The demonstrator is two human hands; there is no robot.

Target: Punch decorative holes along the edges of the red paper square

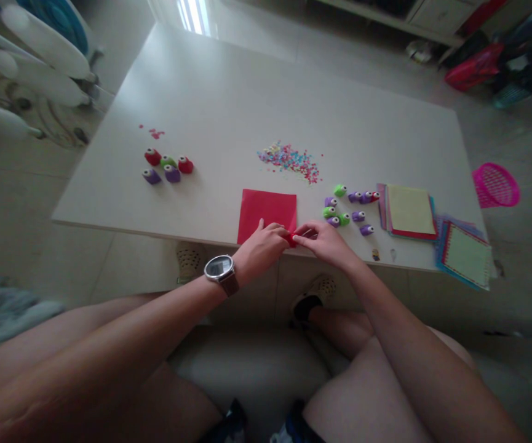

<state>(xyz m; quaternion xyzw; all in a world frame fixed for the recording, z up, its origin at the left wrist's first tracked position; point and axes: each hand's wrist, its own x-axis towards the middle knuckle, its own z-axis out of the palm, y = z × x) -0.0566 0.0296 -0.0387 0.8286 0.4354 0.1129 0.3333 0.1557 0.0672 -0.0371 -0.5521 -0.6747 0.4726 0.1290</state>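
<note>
Left of frame: five small craft punches [172, 173] below red paper dots [156, 133]. Mid-frame: red sheet [266, 209] at white table's [362, 117] lower edge, left hand [266, 247] laid over its lower right, fingertips at small red piece [292, 240] (mostly covered; gripped by left or not, cannot tell). Above: confetti heap [293, 161]. Next, right hand [323, 243], pinching same piece, thumb against fingers. Right of centre: more punches [358, 216]. Far right: two paper stacks [411, 209], pink basket [496, 184].
</note>
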